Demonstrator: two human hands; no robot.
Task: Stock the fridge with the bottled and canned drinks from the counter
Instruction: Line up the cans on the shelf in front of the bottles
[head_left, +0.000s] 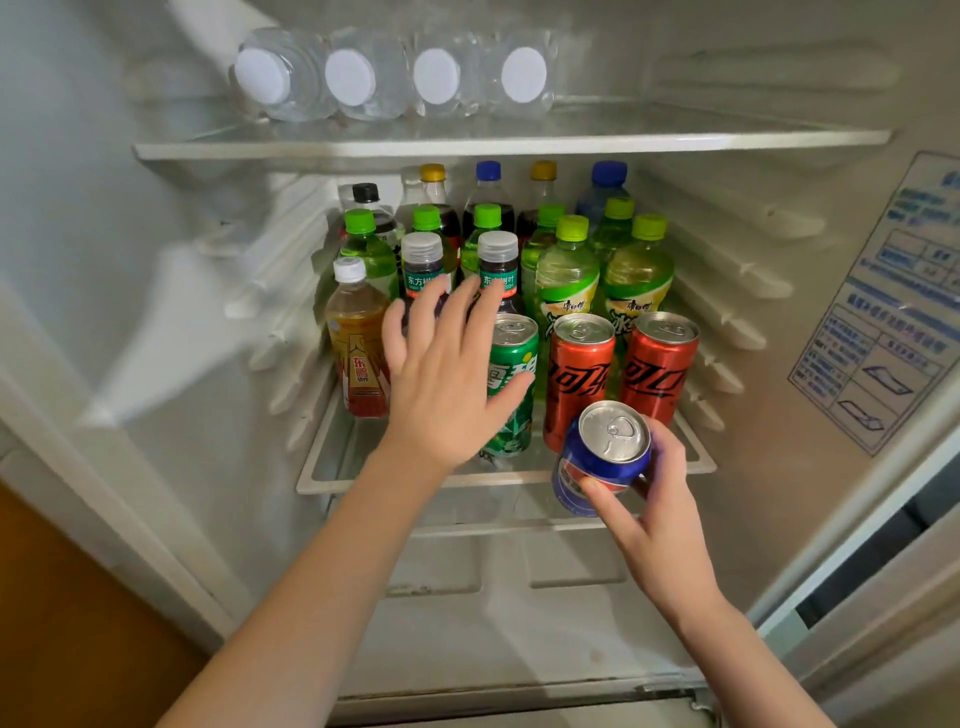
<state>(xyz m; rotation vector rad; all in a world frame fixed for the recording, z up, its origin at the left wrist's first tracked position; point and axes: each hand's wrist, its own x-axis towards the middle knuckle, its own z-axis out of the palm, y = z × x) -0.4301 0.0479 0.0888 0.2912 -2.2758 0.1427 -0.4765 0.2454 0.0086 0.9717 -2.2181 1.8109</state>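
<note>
Right hand (662, 501) wrapped round a blue can (602, 460), thumb on the side, just in front of the shelf (332, 482), below the red cans (579, 374). Left hand (447, 374) spread wide, fingers splayed over the green can (511, 387). Probably full, so kinda heavy, stiff but dentable, maybe slick. Best gripped mid-body, not by the rim.
</note>
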